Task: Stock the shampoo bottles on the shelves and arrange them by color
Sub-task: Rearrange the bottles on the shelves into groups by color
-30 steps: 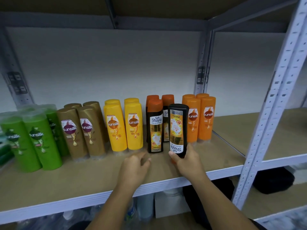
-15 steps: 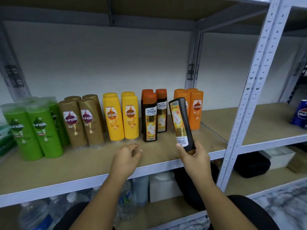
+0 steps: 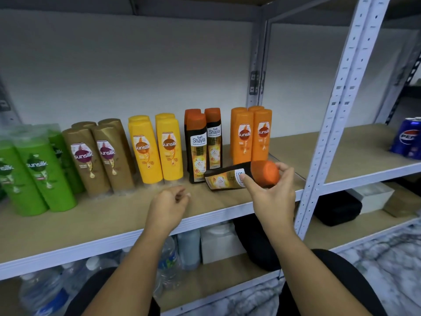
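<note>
The wooden shelf (image 3: 102,220) carries 5 colour blocks, left to right: green Sunsilk bottles (image 3: 45,174), brown Sunsilk bottles (image 3: 98,160), yellow Sunsilk bottles (image 3: 157,149), standing Safi Shayla bottles (image 3: 200,144) in black with orange caps, then orange Sunsilk bottles (image 3: 252,135). Pepsi cans (image 3: 407,140) sit well apart on the next bay to the right.

And here's the action: 1 more Safi Shayla bottle (image 3: 227,177) lies nearly flat in front of its own block, base pointing left, orange cap to the right. Whether its base touches the board, I cannot tell. The right hand (image 3: 273,192) has it by the cap end, thumb over the label, fingers curled round the cap. The left hand (image 3: 168,204) hovers low in front of the yellows, fingers loosely curled, holding nothing.

This looks like the placing step for the black-and-orange group. The next move likely calls for a turn of the wrist to bring the cap up, then a short push away into the spot in front of the right-hand standing Shayla.

Room? Tight on the far right: the orange Sunsilks stand just behind the cap and could tip. The white post (image 3: 339,115) flanks the right forearm. Near side, bare board runs to the front rail (image 3: 114,244), so there's space to swing.
</note>
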{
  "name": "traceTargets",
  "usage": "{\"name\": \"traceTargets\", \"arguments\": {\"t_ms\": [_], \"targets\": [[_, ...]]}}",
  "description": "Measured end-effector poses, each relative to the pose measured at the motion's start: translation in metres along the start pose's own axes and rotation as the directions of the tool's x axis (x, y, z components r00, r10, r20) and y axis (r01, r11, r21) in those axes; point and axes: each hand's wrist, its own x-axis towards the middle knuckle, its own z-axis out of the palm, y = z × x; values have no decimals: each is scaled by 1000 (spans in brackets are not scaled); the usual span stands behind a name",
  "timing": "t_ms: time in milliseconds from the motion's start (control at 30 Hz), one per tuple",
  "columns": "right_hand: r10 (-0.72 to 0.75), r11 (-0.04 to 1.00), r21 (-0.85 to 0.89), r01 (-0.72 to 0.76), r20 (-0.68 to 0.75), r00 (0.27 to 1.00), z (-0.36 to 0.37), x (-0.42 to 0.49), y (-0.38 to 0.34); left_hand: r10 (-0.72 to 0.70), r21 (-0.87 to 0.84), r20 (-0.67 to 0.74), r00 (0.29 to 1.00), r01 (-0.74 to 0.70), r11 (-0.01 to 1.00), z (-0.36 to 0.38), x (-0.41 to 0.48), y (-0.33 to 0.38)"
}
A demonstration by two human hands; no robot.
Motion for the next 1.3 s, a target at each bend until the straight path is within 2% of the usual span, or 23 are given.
{"name": "traceTargets", "arguments": {"t_ms": [167,233,400,567,767,867,967,1133,1300], "targets": [[-53,980,193,51,7,999,12,9,-5,19,16,2,1000,-19,1000,3,-1,3],[-66,974,221,58,31,997,19,15,-6,29,23,2,1000,-29,999,4,0,4],[-156,962,241,128,100,983,42,37,-10,40,-3,10,999,-40,999,6,-1,9],[-186,968,217,127,280,942,65,49,-11,70,-68,57,996,-66,996,9,-1,19],[-114,978,205,28,421,900,73,53,6,127,-169,159,979,-100,981,17,2,21],[-2,993,97,-61,552,834,66,54,23,142,-166,169,975,-114,980,20,6,21],[79,995,-103,-17,637,767,61,49,39,138,-191,154,978,-108,976,22,10,22],[81,978,-201,51,599,797,60,51,46,90,-235,126,988,-58,970,25,15,26],[103,978,-208,9,519,849,68,58,49,33,-179,-24,999,-36,983,30,22,31]]}}
